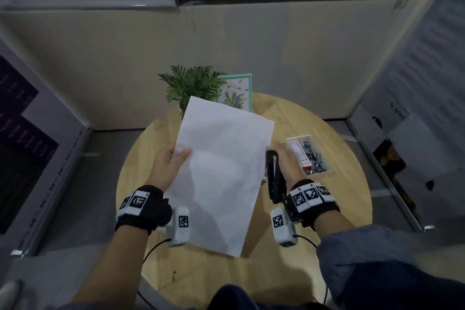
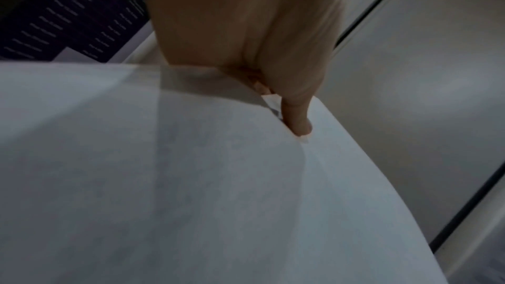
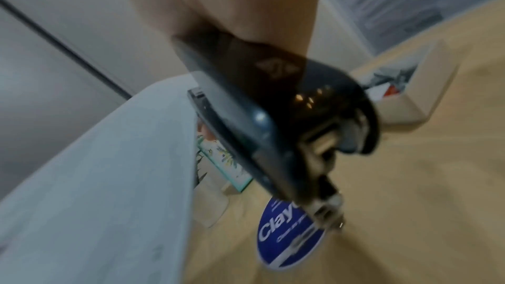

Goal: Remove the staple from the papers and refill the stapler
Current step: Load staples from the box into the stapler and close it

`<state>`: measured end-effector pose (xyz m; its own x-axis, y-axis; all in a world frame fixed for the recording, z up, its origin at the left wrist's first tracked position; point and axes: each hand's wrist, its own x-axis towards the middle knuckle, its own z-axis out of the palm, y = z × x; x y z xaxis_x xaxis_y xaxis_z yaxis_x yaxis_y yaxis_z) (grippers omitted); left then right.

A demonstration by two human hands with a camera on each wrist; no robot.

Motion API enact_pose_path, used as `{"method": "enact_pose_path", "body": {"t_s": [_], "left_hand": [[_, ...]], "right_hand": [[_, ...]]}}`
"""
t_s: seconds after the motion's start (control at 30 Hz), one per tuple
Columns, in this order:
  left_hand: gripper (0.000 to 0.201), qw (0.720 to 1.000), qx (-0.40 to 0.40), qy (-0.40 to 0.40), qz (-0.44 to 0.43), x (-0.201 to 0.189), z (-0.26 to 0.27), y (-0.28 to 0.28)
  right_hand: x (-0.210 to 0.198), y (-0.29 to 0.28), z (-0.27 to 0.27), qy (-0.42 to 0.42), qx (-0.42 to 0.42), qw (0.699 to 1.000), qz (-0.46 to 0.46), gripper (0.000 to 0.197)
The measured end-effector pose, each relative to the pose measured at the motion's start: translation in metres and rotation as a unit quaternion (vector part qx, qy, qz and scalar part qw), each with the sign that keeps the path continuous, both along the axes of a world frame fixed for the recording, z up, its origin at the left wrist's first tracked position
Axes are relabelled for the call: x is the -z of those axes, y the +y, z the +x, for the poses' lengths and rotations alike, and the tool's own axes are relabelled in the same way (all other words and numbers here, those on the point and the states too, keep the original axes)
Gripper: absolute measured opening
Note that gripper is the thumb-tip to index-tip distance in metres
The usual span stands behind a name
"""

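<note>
Papers [image 1: 221,173] are plain white, the stapler [image 1: 274,176] glossy black. Table [image 1: 327,209] is light wood grain. There's a mint-green picture frame [image 1: 247,88] with a floral print, a green plant [image 1: 191,83], and a blue round sticker [image 3: 287,239] with white lettering.

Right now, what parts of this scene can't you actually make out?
- The staple: not visible on the papers in any view; too small or hidden.
- Right hand fingers: hidden behind the stapler in the head view.
- Small box contents: blurred grey bits in both views.
- Blue label: text cut off by the stapler, right wrist view.
</note>
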<state>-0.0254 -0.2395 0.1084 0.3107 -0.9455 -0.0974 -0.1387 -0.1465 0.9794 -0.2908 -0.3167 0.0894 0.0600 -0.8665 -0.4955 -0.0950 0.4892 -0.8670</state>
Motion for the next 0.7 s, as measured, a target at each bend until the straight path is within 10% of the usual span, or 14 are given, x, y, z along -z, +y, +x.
{"method": "enact_pose_path", "body": {"t_s": [0.17, 0.7], "left_hand": [[0.014, 0.998, 0.024, -0.047, -0.019, -0.019, 0.003, -0.009], [0.011, 0.993, 0.07, -0.087, -0.032, -0.036, -0.015, -0.018]], "right_hand": [[0.001, -0.008, -0.019, 0.133, -0.021, 0.989, -0.064, 0.098], [-0.004, 0.003, -0.027, 0.159, -0.059, 0.937, -0.305, 0.029]]}}
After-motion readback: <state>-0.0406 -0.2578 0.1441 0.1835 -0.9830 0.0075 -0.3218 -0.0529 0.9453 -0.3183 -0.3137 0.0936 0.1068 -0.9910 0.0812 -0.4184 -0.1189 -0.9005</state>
